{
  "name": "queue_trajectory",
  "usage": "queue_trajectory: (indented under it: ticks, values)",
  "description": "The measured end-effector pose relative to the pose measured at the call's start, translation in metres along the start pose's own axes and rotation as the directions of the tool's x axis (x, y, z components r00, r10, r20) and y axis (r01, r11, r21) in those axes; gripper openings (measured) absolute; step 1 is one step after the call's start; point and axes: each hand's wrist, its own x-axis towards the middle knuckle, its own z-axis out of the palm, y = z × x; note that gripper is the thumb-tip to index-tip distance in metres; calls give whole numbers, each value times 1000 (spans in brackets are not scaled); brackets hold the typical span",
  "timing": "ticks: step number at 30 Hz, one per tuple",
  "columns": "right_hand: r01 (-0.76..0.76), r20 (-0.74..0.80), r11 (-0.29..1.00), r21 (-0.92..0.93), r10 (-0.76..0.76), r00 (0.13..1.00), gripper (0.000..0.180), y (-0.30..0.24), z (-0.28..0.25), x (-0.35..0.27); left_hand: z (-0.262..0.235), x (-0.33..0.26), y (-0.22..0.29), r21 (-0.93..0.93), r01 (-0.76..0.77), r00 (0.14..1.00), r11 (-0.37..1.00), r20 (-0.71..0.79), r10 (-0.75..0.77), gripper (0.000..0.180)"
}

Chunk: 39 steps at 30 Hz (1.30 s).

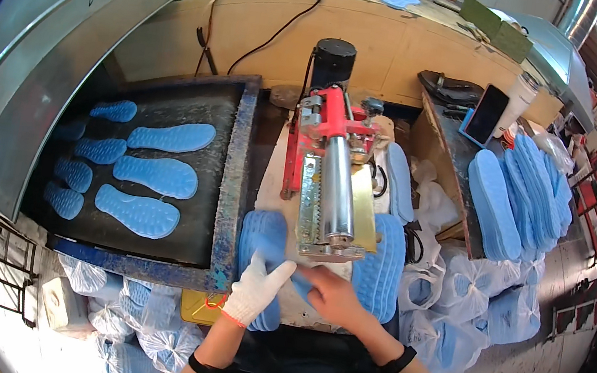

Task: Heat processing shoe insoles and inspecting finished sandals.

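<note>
My left hand [260, 287], in a white knit glove with bare skin at the wrist, is at the left insole stack [264, 226], just in front of the machine. Its thumb and index finger are spread around a blue insole [301, 286], blurred by motion. My bare right hand [336, 297] pinches this insole's right side, its fingertips close to the left thumb. The red machine [334, 115] with a shiny metal cylinder [337, 185] stands directly beyond both hands. Another stack of blue insoles [382, 265] lies right of the machine's front end.
Left stands a dark conveyor belt [217, 109] with several blue insoles spaced on it, beneath a metal hood [66, 36]. A right side table holds insole piles [496, 204], a phone [487, 114] and a white tumbler [517, 100]. Bagged insoles [445, 340] sit below on both sides.
</note>
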Motion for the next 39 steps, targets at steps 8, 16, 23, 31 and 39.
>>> queue_trajectory:
  ticks: [8,16,23,31,39]
  values:
    - [-14,138,981,192,-13,990,45,-9,-28,-11,-28,24,63,185,-535,775,824,-281,566,44]
    - [-127,7,966,224,129,992,29,6,-46,-21,-14,62,141,769,-565,647,299,188,739,41]
    - [-100,-26,975,200,108,994,28,15,-45,-16,-13,40,146,825,-516,747,230,303,591,31]
    - [-77,-15,987,142,79,997,27,19,-50,-22,-69,31,88,-156,-322,915,934,200,349,47]
    - [-196,-2,970,144,199,980,28,13,-63,-23,-6,70,92,-865,-258,921,431,-86,380,46]
